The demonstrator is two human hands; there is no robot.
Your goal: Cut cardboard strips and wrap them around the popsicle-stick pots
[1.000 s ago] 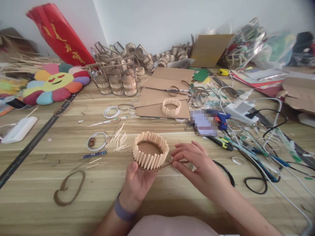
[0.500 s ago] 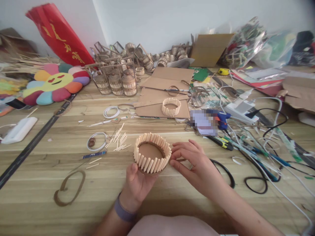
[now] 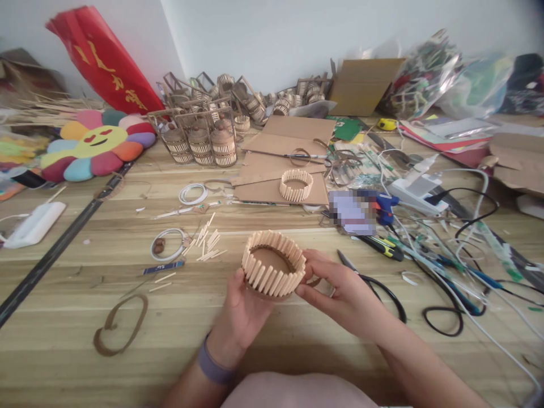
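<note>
My left hand point(image 3: 246, 320) grips a round basket point(image 3: 266, 277) from below, thumb against its near left side. Pale wooden sticks stand side by side around the basket's brown cardboard base, and its open top tilts towards me. At the basket's right side my right hand point(image 3: 340, 283) is closed, with fingertips against the wall. A thin brown strip point(image 3: 315, 281) runs from the basket under these fingers; part of it is hidden. Scissors point(image 3: 374, 281) with black handles lie just right of that hand. Loose sticks point(image 3: 206, 241) are scattered to the left of the basket.
Another stick ring point(image 3: 296, 186) sits on cardboard sheets point(image 3: 280, 136) ahead. A brown strip loop point(image 3: 121, 326) and a blue-handled blade point(image 3: 164, 267) lie left. A blue glue gun point(image 3: 386, 207), yellow-black cutter point(image 3: 382, 247) and tangled cables crowd the right. Finished lidded baskets point(image 3: 199, 141) stand behind.
The basket and my left hand have shifted a little to the right. My right hand has moved slightly down and right, its fingers closer together, and more of the scissors shows.
</note>
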